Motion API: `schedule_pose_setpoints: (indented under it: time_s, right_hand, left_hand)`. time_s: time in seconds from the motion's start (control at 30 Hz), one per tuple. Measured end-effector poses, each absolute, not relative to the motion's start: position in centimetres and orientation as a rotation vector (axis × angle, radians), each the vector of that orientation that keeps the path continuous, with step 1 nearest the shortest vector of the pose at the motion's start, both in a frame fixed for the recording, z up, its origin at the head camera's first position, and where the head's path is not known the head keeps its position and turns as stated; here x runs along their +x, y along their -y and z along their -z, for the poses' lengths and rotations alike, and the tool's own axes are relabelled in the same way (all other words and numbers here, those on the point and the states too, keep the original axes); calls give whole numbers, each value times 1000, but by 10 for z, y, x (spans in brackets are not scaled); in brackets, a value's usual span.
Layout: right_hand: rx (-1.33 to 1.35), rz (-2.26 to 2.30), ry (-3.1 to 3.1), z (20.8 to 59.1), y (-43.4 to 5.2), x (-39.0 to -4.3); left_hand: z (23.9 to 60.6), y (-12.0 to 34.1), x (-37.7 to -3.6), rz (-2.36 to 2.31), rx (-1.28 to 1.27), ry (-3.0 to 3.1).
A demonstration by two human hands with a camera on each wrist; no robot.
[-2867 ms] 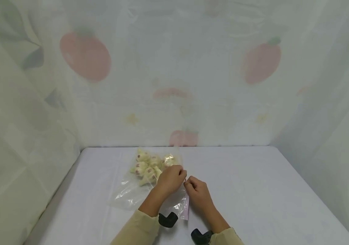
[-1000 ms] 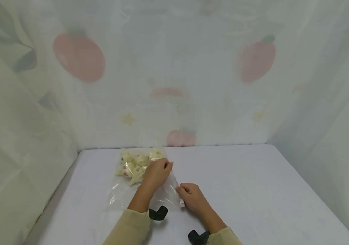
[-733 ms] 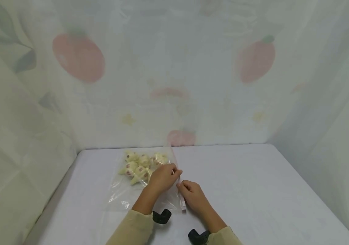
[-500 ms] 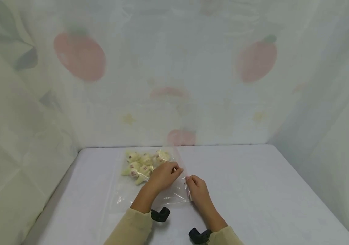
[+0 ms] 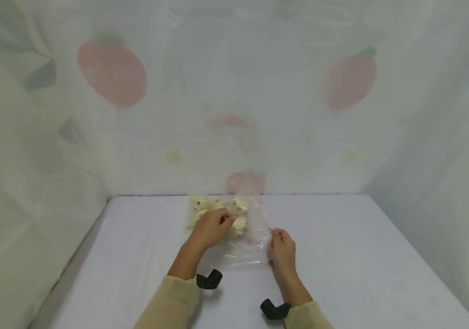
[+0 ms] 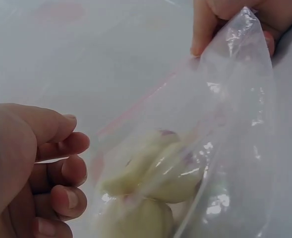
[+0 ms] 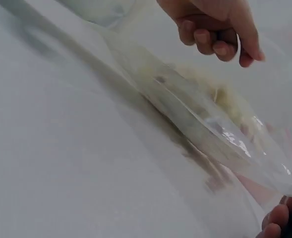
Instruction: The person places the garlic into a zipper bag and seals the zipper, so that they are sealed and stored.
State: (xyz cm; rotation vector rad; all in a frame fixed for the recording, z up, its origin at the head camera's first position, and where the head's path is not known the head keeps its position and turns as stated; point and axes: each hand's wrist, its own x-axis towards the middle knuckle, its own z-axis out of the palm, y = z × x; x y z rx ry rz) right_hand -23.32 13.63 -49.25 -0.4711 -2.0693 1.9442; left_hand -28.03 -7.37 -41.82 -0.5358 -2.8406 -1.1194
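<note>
Clear plastic bag (image 5: 247,237) of pale little pieces (image 5: 218,211) lies on the white surface (image 5: 341,256), right hand (image 5: 282,249) pinching its edge, left hand (image 5: 211,227) curled at the pieces, looks mid-sealing, so next probably means pinching along that strip.

A: What posture do the two arms take in the head view?

B: Both forearms, in beige sleeves, reach forward over the surface. The left hand (image 5: 210,227) lies farther forward, the right hand (image 5: 282,246) nearer the body; they are apart.

A: How are the left hand's fingers set?

B: In the left wrist view the fingers (image 6: 61,171) are curled inward towards the palm, thumb above them. What they grip cannot be told.

A: And the right hand?

B: Its fingers are bent, the fingertips (image 6: 200,29) pinched together; the wrist is nearly straight.
</note>
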Motion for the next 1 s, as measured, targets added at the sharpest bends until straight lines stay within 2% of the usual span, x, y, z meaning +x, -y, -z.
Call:
schedule_pose_setpoints:
  time_s: [0.43, 0.73, 1.0]
  right_hand:
    - [-355, -1857, 2451, 489, -155, -243]
    - [-315, -1552, 2564, 492, -156, -245]
    - [-314, -1269, 2655, 486, -176, -250]
  left_hand:
    - [409, 86, -287, 1196, -486, 2755]
    - [408, 96, -287, 1191, -446, 2788]
    - [403, 97, -287, 1176, -404, 2813]
